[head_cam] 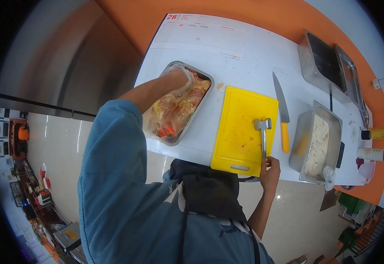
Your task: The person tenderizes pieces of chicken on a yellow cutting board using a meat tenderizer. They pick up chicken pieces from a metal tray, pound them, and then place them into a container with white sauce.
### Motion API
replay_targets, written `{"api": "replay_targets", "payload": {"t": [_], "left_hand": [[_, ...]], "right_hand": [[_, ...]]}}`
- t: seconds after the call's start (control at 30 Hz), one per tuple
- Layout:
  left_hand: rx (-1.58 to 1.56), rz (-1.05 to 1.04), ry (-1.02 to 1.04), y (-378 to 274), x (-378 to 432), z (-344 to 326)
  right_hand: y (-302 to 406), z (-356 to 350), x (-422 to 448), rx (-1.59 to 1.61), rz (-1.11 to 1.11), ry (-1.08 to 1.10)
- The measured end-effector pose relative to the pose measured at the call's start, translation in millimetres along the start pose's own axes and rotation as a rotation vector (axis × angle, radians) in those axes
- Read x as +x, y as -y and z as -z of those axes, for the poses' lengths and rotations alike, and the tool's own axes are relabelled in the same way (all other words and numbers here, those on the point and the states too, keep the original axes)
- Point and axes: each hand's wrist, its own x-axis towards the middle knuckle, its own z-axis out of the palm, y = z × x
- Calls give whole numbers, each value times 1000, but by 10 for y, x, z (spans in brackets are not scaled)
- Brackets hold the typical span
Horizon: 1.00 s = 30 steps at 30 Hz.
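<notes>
My left hand (178, 76), in a clear plastic glove, reaches into a deep steel pan (208, 76). Its fingers are hidden among raw, yellowish marinated meat pieces (198, 94); clear plastic film and some orange-red bits show at the pan's near end. My right hand (269, 170), bare, grips the lower handle of a metal meat mallet (264, 140). The mallet's head lies over a yellow cutting board (234, 115) with small scraps on it. Just right of the board lies a chef's knife (280, 99) with a yellow handle, blade pointing away from me.
To the right stands a steel pan (296, 155) with a pale, floury-looking mass (319, 145); crumpled clear plastic (329, 178) hangs on its near corner. Another deep steel pan (314, 66) sits farther back. Containers (378, 133) stand at the right edge. A steel cabinet (46, 59) rises at left.
</notes>
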Motion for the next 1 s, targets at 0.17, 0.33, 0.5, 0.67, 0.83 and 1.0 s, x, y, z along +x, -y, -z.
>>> {"api": "replay_targets", "payload": {"t": [0.17, 0.33, 0.5, 0.67, 0.83, 1.0], "left_hand": [[-62, -405, -251, 348, -243, 119], [-853, -142, -363, 450, -887, 244], [-1489, 160, -391, 353, -964, 25], [-1954, 287, -341, -221, -1196, 213], [-1392, 192, -314, -849, -1070, 322], [-1224, 235, -460, -1500, -789, 249]], "right_hand": [[32, 60, 118, 69, -29, -56], [-62, -52, 267, -80, -15, 13], [-98, -180, 375, -200, -128, 209], [-106, -195, 436, -106, -162, 133], [-92, -69, 413, 80, -110, 106], [-210, 18, 159, 545, -146, 154]]}}
